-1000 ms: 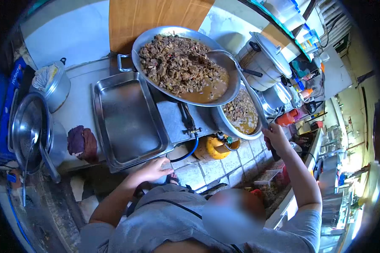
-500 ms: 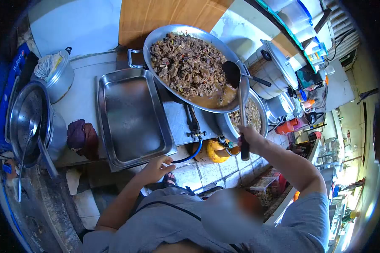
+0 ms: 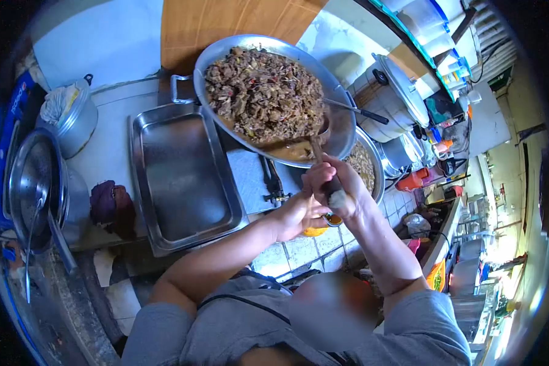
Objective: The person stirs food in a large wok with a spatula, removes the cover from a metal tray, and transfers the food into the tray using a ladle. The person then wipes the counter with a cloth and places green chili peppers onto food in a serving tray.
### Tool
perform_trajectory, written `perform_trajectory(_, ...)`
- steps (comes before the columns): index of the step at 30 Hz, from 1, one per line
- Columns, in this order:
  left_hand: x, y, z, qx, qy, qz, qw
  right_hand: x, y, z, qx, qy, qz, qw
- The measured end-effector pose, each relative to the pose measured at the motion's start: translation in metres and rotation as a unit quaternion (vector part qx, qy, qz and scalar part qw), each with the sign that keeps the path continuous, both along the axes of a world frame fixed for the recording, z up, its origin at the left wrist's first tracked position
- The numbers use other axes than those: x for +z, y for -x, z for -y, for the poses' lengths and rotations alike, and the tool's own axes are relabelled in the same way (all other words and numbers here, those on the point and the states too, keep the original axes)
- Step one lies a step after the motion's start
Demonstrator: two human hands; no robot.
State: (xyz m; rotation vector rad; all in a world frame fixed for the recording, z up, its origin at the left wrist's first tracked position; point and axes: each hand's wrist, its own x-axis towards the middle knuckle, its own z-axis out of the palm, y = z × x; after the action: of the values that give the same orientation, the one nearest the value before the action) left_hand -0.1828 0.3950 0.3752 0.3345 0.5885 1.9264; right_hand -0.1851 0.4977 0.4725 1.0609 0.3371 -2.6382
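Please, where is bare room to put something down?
The counter is bare between the left pot and the tray, beyond the cloth; so is the tray's inside. Crowded: right of the wok, with the second pan and tall pot, and the wok's near rim, with the left hand and right hand.

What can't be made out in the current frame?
All in the head view:
- Inside the tall pot: its lid hides it.
- Part of the lower bowl: behind the large pan.
- Whether the left hand touches the ladle: the right hand overlaps.
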Motion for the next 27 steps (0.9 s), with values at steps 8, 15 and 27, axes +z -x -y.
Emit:
perform_trajectory(8, 0.022, 0.0, -0.038, -0.047, -0.3, 0.3, 0.904, 0.001, -0.003, -0.026, -0.006, 0.196, -0.088, 0.977)
perform_trajectory(15, -0.029, 0.023, -0.097, 0.081, -0.231, 0.239, 0.94, -0.017, -0.01, -0.043, -0.039, 0.154, -0.135, 0.978)
perform_trajectory(27, 0.035, 0.027, -0.099, 0.026, -0.082, 0.213, 0.973, -0.009, -0.019, -0.092, 0.018, 0.261, -0.135, 0.956)
